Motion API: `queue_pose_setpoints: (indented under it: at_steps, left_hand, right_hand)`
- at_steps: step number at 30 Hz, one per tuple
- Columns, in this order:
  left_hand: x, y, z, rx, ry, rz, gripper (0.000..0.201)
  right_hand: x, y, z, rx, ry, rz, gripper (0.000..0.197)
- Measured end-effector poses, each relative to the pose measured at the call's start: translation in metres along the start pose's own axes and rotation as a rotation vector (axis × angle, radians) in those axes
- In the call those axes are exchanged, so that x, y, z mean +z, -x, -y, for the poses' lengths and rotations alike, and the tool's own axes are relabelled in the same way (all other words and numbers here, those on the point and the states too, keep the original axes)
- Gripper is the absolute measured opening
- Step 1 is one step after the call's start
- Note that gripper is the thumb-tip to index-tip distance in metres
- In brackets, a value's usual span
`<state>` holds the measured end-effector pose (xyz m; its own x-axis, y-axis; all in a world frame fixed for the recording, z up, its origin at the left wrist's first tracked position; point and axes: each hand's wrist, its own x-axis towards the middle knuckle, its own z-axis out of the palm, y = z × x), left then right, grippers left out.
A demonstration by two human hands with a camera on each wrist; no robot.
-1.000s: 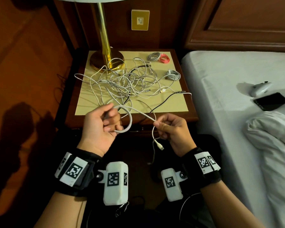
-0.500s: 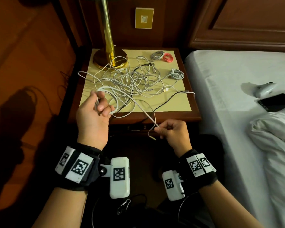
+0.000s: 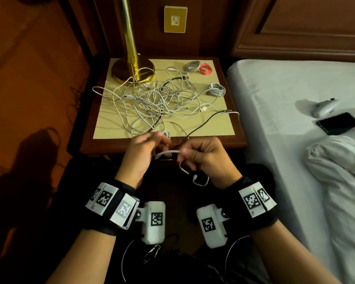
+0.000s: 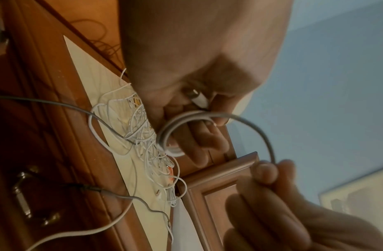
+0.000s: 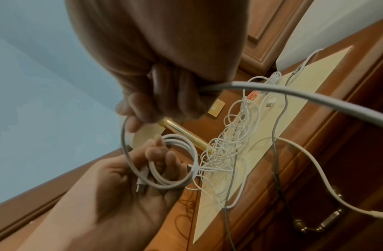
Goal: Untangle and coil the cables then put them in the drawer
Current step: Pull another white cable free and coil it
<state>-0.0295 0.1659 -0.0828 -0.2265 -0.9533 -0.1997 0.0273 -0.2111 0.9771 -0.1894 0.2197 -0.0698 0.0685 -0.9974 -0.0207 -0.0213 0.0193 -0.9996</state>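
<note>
My left hand (image 3: 152, 148) holds a small coil of white cable (image 5: 175, 161) looped round its fingers, just in front of the nightstand's front edge. My right hand (image 3: 190, 157) pinches the same white cable (image 3: 168, 153) a short way from the coil, and the free end with its plug (image 3: 195, 178) hangs below it. In the left wrist view the coil (image 4: 169, 135) sits on my left fingers and the right fingertips (image 4: 267, 171) pinch the strand. A tangle of white cables (image 3: 156, 101) lies on the nightstand mat. The drawer handle (image 5: 321, 224) shows below the tabletop; the drawer is closed.
A brass lamp base (image 3: 131, 70) stands at the nightstand's back left. Coiled grey (image 3: 192, 65), red (image 3: 205, 69) and white (image 3: 216, 90) cables lie at the back right. A black cable (image 3: 209, 119) runs across the mat. A bed (image 3: 285, 119) with a phone is on the right.
My left hand came back from over the mat to the nightstand's front edge, close to my right hand. The stretch of white cable between the hands is now much shorter.
</note>
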Motion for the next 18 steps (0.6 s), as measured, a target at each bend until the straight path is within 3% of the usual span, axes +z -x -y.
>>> queue_pose_setpoints:
  at_steps: [4,10,18]
  left_hand:
    - [0.007,0.009,-0.003,-0.062,0.063,0.157,0.036]
    - [0.015,0.017,-0.008,-0.176,0.209,0.23,0.037]
    - [-0.002,0.013,-0.02,-0.26,0.529,0.177,0.041]
  right_hand:
    - [-0.009,-0.009,-0.001,0.008,-0.039,-0.195,0.023]
    - [-0.009,-0.01,-0.002,0.016,-0.041,-0.344,0.025]
    - [-0.006,0.001,-0.016,0.11,-0.239,-0.373,0.016]
